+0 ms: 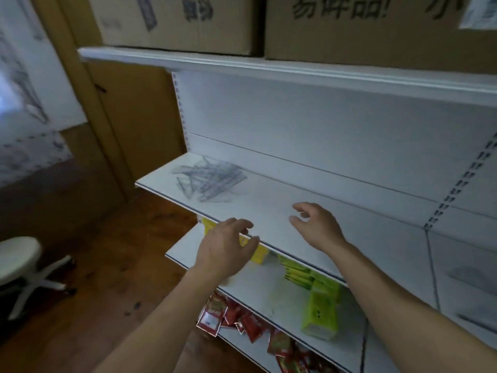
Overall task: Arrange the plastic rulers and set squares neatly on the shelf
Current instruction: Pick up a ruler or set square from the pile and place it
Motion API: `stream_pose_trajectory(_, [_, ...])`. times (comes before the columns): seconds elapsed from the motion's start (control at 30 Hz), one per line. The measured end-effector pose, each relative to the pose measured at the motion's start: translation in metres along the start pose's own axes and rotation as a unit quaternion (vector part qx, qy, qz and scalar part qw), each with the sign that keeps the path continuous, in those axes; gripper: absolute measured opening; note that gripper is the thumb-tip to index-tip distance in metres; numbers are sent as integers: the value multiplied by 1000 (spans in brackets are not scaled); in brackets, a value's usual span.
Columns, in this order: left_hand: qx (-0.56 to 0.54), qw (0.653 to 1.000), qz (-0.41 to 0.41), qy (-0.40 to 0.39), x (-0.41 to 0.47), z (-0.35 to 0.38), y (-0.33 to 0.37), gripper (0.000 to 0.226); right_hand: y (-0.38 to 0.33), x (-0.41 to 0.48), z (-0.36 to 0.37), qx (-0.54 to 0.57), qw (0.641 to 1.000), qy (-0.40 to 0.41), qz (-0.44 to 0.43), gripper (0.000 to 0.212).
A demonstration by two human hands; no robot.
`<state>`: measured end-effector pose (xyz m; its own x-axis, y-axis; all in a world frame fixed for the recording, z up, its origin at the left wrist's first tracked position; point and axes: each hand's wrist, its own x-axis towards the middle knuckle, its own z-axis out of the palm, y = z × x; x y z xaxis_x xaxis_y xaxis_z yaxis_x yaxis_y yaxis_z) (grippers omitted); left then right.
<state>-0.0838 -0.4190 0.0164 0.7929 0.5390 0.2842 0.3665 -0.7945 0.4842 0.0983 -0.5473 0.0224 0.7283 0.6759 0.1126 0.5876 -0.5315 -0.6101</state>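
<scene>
Rulers [208,181] pile blurred, markings illegible

Dim, flat indoor light with a brighter patch at far left, motion blur throughout, and wide-angle bending at the edges.

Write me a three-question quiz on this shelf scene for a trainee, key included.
1. True or false: the left hand holds a ruler.
2. Where on the middle shelf does the pile of rulers and set squares lie? A) left end B) right end C) middle of the front edge
3. Fill in: the top shelf carries cardboard ____.
Key: 1 false, it holds nothing. 2 A. 3 boxes.
</scene>
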Motion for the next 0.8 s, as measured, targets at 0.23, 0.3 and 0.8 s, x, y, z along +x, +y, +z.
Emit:
stream_pose_trajectory(0.23, [41, 998, -47, -5, 16, -32, -75, 38, -67, 51, 65, -15, 998, -53, -19, 38])
stream_pose_trajectory(0.3, [55, 997, -49, -11, 28, -34, -92, 39, -74, 71, 78, -21, 998, -61, -19, 39])
stream_pose_trajectory(0.8, [103, 990, -44, -81, 201, -46, -231, 44, -119, 271, 186, -59, 989, -135, 11, 63])
